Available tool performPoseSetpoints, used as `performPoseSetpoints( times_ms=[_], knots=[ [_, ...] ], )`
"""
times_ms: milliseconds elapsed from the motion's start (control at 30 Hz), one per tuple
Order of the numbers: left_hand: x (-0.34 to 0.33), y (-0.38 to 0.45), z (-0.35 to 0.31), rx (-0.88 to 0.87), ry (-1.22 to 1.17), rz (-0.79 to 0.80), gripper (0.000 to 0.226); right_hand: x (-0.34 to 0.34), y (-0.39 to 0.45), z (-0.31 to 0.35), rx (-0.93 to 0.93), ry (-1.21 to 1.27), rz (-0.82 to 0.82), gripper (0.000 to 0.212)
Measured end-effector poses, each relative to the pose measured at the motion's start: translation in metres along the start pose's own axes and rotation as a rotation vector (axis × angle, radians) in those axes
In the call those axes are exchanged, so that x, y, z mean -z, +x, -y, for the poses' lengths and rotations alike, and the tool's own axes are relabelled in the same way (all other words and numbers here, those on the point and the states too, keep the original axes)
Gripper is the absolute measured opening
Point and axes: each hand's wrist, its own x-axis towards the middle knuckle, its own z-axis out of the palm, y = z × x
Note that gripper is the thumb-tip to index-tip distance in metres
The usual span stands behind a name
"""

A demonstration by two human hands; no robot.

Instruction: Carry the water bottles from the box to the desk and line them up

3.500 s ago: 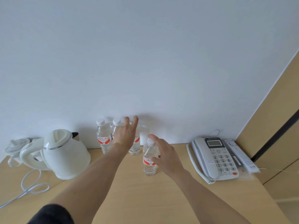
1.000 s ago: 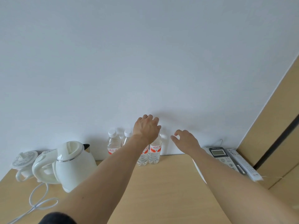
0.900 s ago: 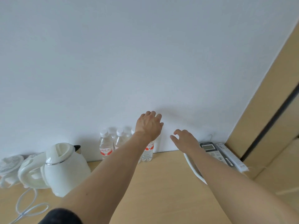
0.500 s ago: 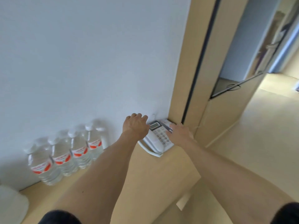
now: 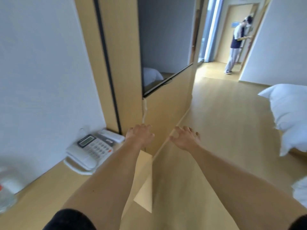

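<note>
Head view: left hand [image 5: 140, 136] and right hand [image 5: 185, 138], both empty, fingers loosely spread. Water bottle [image 5: 6, 188], blurred, on desk [image 5: 49, 196] far left of left hand; phone [image 5: 90, 151] between. Box unseen. Advice: find box, grip each bottle upright.

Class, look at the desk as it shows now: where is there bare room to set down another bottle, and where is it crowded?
Bare desk top lies between the blurred water bottle at the left edge and the telephone, along the wall, and in front of the telephone under the left forearm. The corner by the wooden panel is crowded: telephone and remote control. Left hand and right hand hold nothing.
</note>
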Motion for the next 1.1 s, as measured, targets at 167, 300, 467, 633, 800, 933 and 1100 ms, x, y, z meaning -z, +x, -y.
performPoseSetpoints(
  times_ms=[167, 300, 467, 633, 800, 933, 1100],
  knots=[
    [-0.023, 0.048, -0.120, -0.131, 0.017, 0.045, 0.059, 0.025, -0.004, -0.127, -0.168, -0.006, 0.004, 0.070],
    [-0.040, 0.073, -0.205, -0.217, 0.040, 0.050, 0.058, 0.040, -0.015, -0.213, -0.299, -0.007, 0.038, 0.069],
    [-0.054, 0.093, -0.299, -0.332, 0.089, 0.067, 0.053, 0.047, -0.026, -0.288, -0.421, 0.023, 0.067, 0.070],
    [-0.066, 0.116, -0.362, -0.406, 0.093, 0.102, 0.053, 0.047, -0.021, -0.337, -0.469, 0.054, 0.075, 0.069],
    [-0.080, 0.160, -0.402, -0.432, 0.116, 0.155, 0.053, 0.045, 0.006, -0.377, -0.531, 0.079, 0.105, 0.069],
    [-0.088, 0.215, -0.427, -0.440, 0.111, 0.150, 0.052, 0.046, 0.049, -0.409, -0.564, 0.079, 0.115, 0.068],
    [-0.090, 0.309, -0.451, -0.443, 0.074, 0.181, 0.053, 0.059, 0.129, -0.451, -0.605, 0.071, 0.130, 0.067]
  ],
)
